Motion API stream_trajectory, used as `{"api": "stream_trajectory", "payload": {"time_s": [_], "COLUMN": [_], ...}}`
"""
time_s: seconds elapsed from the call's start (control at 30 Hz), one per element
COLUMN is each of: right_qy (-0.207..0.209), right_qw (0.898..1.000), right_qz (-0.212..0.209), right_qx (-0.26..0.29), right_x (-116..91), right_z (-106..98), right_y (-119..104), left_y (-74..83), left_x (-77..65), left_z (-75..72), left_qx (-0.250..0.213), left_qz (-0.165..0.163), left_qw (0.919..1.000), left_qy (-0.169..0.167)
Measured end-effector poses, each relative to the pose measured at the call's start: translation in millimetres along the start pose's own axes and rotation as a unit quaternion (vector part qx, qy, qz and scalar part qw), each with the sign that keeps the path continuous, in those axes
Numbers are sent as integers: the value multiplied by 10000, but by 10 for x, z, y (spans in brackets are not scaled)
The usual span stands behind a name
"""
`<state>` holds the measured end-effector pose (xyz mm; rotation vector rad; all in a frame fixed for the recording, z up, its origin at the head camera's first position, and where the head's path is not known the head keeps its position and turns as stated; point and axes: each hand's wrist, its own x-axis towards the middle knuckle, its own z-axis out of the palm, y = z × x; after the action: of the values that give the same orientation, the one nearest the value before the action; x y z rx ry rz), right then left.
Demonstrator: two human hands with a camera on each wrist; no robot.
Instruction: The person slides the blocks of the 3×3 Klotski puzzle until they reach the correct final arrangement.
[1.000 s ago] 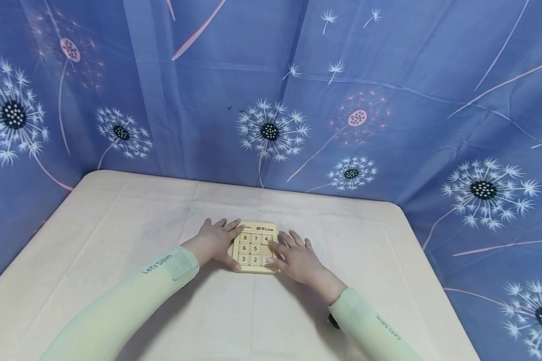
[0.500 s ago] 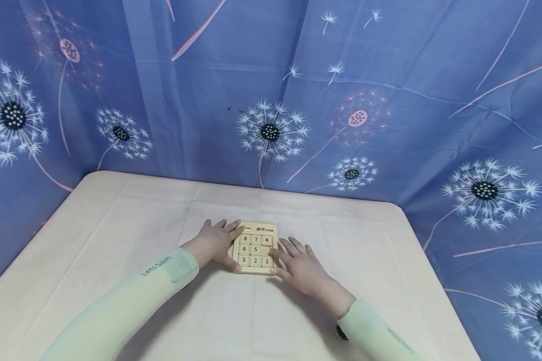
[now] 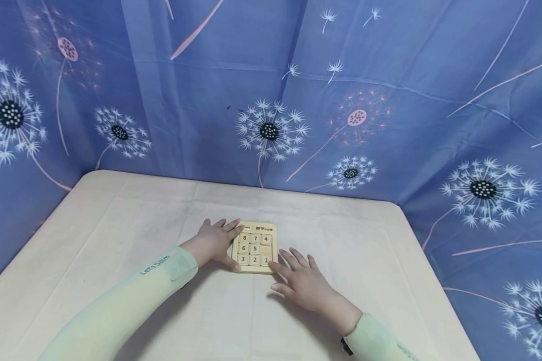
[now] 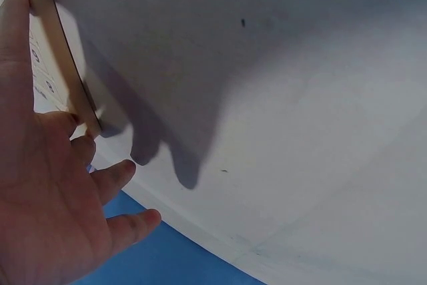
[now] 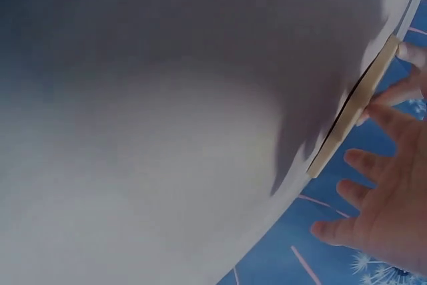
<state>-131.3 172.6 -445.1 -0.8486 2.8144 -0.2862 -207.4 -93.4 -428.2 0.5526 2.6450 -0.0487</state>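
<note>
A yellow number slide puzzle [image 3: 255, 268] lies flat on the table in the head view. Its tiles read 8, 7, 4 on top, 6, 5 and a gap in the middle, and 3, 2, 1 below. My left hand [image 3: 213, 242] rests on its left side, thumb at the lower corner and index finger near the upper one, fingers spread. In the left wrist view the thumb [image 4: 15, 25] lies on the frame. At the lower right, my right hand [image 3: 304, 281] touches the puzzle near the 1 tile with its index fingertip; the other fingers are extended, off the board.
A pale cloth covers the table [image 3: 131, 215], whose rounded far edge meets a blue curtain [image 3: 198, 125] printed with dandelions. The curtain also hangs along the left and right sides. Both forearms wear light green sleeves [image 3: 126, 301].
My right hand has drawn down and right from beside the middle-row gap to the lower right corner, uncovering the 1 tile. My left hand and the puzzle have stayed in place.
</note>
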Motion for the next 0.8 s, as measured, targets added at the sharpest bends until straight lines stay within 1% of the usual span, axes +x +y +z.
{"api": "stream_trajectory", "payload": {"time_s": [0.23,0.57,0.8], "right_qy": [-9,39,82], "right_qw": [9999,9996,9995], "right_qz": [115,266,306], "right_qx": [-1,-74,-21], "right_x": [12,68,107], "right_z": [11,38,35], "right_y": [-50,-63,-51], "left_y": [4,-9,-9], "left_x": [2,10,8], "left_z": [10,4,-1], "left_qx": [26,43,5], "left_qz": [-2,-15,-3], "left_qw": [10000,10000,10000], "left_qy": [10,11,-17]}}
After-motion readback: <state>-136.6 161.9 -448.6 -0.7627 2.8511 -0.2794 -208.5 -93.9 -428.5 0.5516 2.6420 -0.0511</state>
